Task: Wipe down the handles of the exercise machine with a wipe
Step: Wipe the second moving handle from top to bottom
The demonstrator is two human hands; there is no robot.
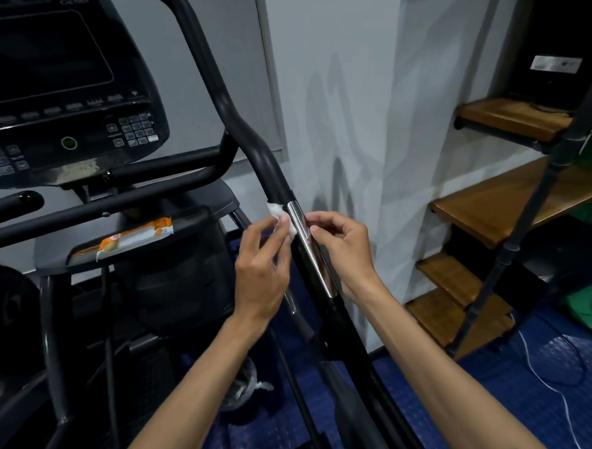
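- A dim room with a pale grey wall, blue flooring and wooden shelves off to the right of the exercise machine.
- The handle is a long black bar with a shiny metal strip, running diagonally from upper left, beside the console, down to lower right.
- The wipe sits crumpled against the left side of the handle, at the top end of the metal strip.
- The left hand pinches the wipe; the right hand has curled fingertips on the strip, seemingly steadying it.
- The wipe looks soft, light and limp, so bunching it and wrapping it around the bar should work best; the rigid, probably slick handle wants strokes along its length.
- A packet of wipes lies on the tray left of the handle.
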